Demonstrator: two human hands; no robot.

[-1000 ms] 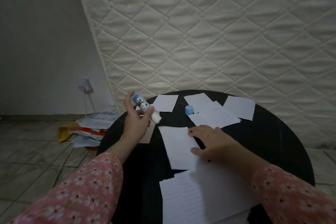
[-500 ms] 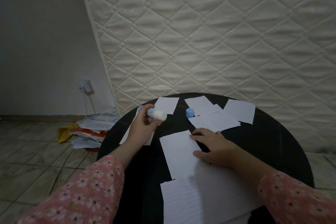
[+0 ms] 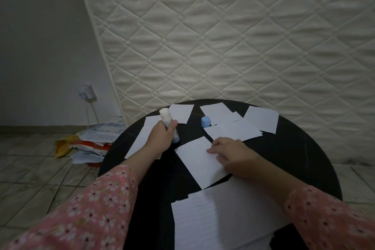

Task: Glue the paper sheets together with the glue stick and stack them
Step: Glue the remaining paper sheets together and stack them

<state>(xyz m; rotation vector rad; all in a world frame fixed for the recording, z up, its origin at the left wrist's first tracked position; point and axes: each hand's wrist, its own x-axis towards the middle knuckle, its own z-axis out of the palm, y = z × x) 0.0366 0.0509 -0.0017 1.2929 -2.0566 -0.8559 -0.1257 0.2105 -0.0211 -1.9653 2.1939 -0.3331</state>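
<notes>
Left hand [image 3: 162, 136]: fingers curled round the glue stick [image 3: 168, 124], gripping its barrel near the middle; the white end points up and away, the blue base sits low, at or just above the worktop [image 3: 304, 148], contact not clear. Right hand [image 3: 233, 153]: fingers relaxed and laid flat, tips pressing on the centre sheet [image 3: 198, 160], a white paper lying skewed on the dark round worktop. The glue stick is just left of that sheet's far corner, over the edge of another sheet [image 3: 142, 138] that runs under the left wrist. The blue cap [image 3: 206, 121] stands alone, well apart from the stick, beside a lined sheet [image 3: 233, 132] that overlaps more papers at the far side: one far-left sheet [image 3: 180, 112], one behind the cap [image 3: 217, 111], one lined sheet far right [image 3: 261, 119]. Nearest the person, a large stack of lined paper [image 3: 203, 219] lies partly under the right forearm. Both arms wear pink floral sleeves [image 3: 91, 209]. Beyond the worktop a quilted mattress [image 3: 223, 36] leans upright. On the tiled floor [image 3: 30, 168] to the left, a heap of loose papers and packets [image 3: 91, 142] below a wall socket [image 3: 87, 92] with cords hanging.
</notes>
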